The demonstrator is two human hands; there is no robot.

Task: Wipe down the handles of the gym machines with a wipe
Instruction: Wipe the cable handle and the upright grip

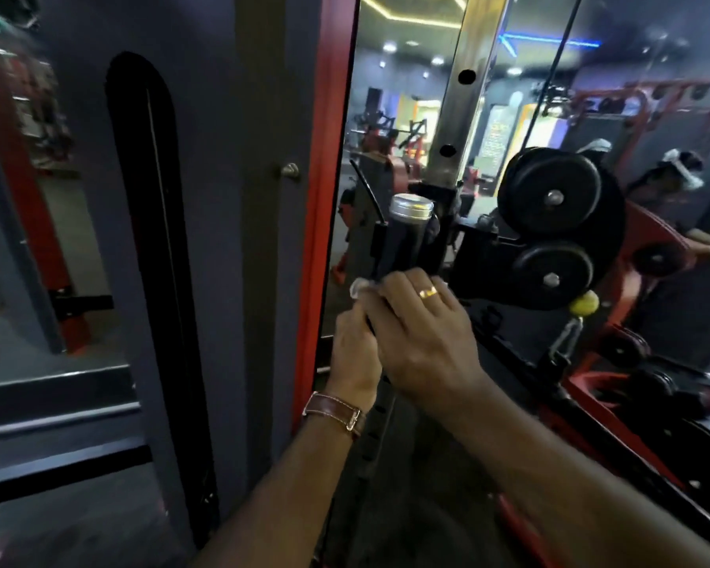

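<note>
Both hands are together on the upright black handle (404,243) of the gym machine. The left hand (355,350), with a brown-strapped watch (335,414) at the wrist, curls round the lower part of the handle. The right hand (421,334), wearing a gold ring (427,293), is wrapped over it just above and partly covers the left; a bit of pale wipe (361,285) sticks out at its fingertips, pressed against the grip. Which hand pinches the wipe cannot be told.

Above the hands the handle stands bare up to its silver end cap (411,207). Close on the left runs a red frame post (324,166) beside a grey panel with a tall dark slot (156,239). Just right of the handle sit two black pulley wheels (550,194), with a yellow ball (583,302) and a chain clip below. A drilled steel upright (464,96) rises behind.
</note>
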